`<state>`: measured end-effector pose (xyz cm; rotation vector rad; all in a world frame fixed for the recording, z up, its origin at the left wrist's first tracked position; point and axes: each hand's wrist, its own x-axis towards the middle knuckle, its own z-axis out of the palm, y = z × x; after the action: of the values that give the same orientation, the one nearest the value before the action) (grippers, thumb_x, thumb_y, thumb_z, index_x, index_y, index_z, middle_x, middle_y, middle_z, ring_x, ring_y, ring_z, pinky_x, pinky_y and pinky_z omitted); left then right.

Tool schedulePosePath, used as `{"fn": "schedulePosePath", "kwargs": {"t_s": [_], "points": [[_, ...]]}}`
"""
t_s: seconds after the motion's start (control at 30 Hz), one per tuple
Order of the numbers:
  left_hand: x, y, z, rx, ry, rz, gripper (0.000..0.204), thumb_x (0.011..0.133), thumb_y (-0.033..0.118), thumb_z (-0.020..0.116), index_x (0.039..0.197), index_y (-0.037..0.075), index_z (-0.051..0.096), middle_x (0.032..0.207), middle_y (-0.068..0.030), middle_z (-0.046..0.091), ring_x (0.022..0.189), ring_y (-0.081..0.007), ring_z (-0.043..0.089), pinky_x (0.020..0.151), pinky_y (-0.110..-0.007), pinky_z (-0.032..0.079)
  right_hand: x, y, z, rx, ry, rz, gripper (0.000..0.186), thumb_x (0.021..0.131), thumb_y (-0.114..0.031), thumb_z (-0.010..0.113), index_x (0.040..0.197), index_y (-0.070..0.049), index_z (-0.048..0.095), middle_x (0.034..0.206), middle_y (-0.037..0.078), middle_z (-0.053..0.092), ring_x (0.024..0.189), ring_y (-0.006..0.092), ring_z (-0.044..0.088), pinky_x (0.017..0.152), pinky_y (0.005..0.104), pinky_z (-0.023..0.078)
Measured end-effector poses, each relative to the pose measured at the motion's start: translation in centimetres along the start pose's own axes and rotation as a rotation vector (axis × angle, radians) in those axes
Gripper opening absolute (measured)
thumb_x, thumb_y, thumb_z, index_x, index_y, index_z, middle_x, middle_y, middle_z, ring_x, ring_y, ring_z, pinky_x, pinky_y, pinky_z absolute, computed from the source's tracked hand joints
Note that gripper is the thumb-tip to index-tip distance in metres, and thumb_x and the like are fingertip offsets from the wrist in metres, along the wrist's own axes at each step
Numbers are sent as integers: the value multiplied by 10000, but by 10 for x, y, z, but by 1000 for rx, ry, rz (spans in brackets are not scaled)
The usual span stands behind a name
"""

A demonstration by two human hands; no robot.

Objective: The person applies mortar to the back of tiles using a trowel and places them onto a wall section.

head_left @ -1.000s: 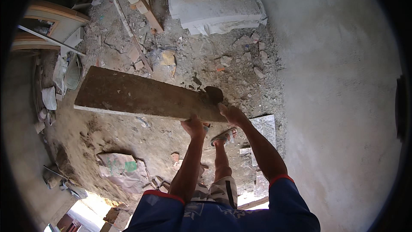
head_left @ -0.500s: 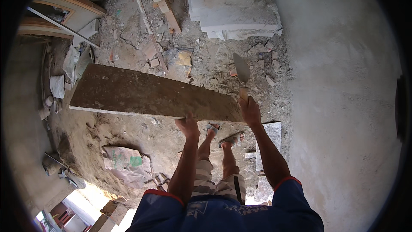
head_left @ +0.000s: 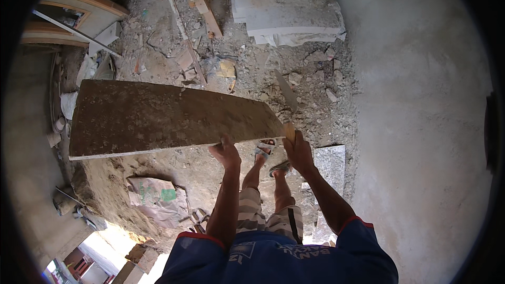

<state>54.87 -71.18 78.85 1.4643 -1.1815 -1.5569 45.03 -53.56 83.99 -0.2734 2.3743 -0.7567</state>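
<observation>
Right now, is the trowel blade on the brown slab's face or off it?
Off it: the trowel blade shows beyond the right end of the slab, against the rubble-strewn floor, with the right hand around the handle.

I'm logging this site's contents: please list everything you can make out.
Slab: 1, brown with pale edge, centre left
Trowel: 1, grey blade, tan handle, right of slab
Crumpled bag: 1, pale with green patch, lower left
Scrap: 1, yellow, beyond slab
Block: 1, whitish, top centre
Timbers: several, tan, left of block
Pole: 1, pale, upper left
Speckled piece: 1, grey, right of centre
Rubble: many, grey, upper centre
Wall: 1, grey, right
Sandals: 2, greyish, below slab
Shirt: 1, blue, bottom
Left hand: 1, bare, on slab's edge
Right hand: 1, bare, round trowel handle
</observation>
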Motion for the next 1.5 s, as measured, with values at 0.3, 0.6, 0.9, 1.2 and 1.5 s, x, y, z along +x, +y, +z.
{"fn": "schedulePosePath", "kwargs": {"t_s": [0.3,0.6,0.9,1.2,1.5], "points": [[-20,-2,44,-98,-31,-36,235,824,14,589,1023,-95,528,1025,-156,588,877,-200,562,758,-332,476,28,130,25,-399,-86,247,374,872,-329,573,1002,6,468,763,272,631,738,450,632,639,539,498],[-9,74,23,-64,162,-222,441,833,110,630,1130,-75,362,1084,-190,534,869,-225,586,714,-362,570,-1,66,5,-379,-218,-13,362,874,-342,543,988,-3,493,770,248,648,732,419,651,668,533,514],[-20,97,8,-48,127,-132,441,832,102,649,1079,-78,332,1099,-195,497,912,-243,591,751,-384,586,-28,51,2,-305,-211,-215,329,870,-317,569,960,-21,457,669,259,616,629,462,620,592,567,479],[-44,103,-17,-113,65,-131,486,835,62,627,1207,-23,326,1185,-203,491,990,-286,601,788,-426,594,14,105,-36,-303,-110,147,382,881,-355,541,1056,-19,494,765,261,638,742,434,639,680,535,502],[-36,116,-26,-145,-50,-244,519,831,34,616,1252,-1,314,1220,-198,478,1053,-304,576,802,-466,581,20,159,-59,-390,-110,233,382,906,-380,497,1011,-13,489,801,274,640,748,450,634,668,540,500]]}}
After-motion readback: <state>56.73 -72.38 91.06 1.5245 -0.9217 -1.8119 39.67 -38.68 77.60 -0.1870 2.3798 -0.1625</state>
